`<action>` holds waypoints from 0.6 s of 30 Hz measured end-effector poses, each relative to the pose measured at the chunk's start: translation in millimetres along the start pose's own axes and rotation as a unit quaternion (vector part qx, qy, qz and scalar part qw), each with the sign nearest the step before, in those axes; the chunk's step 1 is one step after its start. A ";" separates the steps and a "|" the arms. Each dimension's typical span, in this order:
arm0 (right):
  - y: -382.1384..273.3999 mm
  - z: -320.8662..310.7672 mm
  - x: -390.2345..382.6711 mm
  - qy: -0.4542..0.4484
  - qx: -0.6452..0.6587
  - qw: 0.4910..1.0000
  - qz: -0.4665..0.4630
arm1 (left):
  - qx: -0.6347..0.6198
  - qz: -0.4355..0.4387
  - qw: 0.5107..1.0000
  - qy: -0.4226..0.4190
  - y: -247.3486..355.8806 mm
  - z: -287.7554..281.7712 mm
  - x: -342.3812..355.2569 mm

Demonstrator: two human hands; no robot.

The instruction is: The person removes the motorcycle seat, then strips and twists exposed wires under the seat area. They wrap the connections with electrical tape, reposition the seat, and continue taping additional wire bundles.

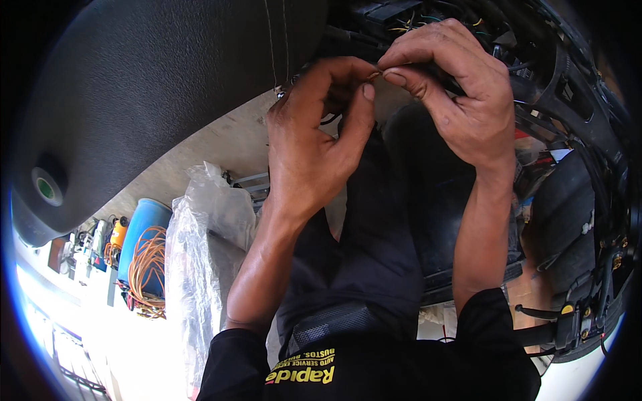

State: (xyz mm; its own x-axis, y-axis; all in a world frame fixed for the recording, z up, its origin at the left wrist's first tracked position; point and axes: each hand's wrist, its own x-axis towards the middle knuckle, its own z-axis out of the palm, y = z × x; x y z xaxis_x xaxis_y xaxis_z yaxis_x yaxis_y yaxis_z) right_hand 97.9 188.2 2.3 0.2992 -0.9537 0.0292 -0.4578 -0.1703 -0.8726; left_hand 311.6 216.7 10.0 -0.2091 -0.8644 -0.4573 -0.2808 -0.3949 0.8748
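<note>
Left hand [314, 127], right hand [455, 87] pinching thin wire [376, 75]

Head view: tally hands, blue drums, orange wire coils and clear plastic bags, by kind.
Hands: 2, left hand and right hand, fingertips pinching something small between them
Blue drum: 1
Orange wire coil: 1
Clear plastic bag: 1
Total: 5

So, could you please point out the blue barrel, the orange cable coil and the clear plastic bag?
Blue barrel [144, 220], head view, upper side wall.
Orange cable coil [148, 267], head view, middle loops.
Clear plastic bag [194, 267], head view, crinkled front.
</note>
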 end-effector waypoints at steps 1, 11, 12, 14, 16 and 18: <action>0.2 0.2 0.8 -0.001 -0.001 1.000 -0.006 | -0.002 0.004 1.000 0.003 -1.0 -0.2 0.1; -1.0 2.0 0.3 -0.007 0.011 1.000 0.025 | 0.073 0.035 0.997 0.015 -3.8 -2.2 1.2; -5.3 5.2 -0.2 0.009 0.019 0.999 0.048 | 0.089 0.035 0.995 0.022 -2.7 -1.7 1.1; -10.2 12.6 -4.4 0.057 0.063 0.992 0.091 | 0.073 -0.009 0.997 0.031 4.1 0.7 0.7; -10.6 21.1 -12.5 0.123 0.135 0.974 0.131 | 0.010 -0.097 0.995 0.035 16.1 4.6 -0.8; -4.7 15.7 -14.9 0.087 0.047 0.995 0.028 | -0.026 -0.111 0.992 0.045 17.0 6.0 -0.9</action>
State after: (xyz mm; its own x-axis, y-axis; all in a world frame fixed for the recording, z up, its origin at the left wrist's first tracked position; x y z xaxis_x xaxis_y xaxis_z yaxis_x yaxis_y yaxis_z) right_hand 108.8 207.1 -1.7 0.1219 -0.9909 0.0563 -0.3873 -0.0997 -0.9165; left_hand 301.4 212.6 24.3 -0.0630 -0.7774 -0.6259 -0.2621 -0.5922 0.7620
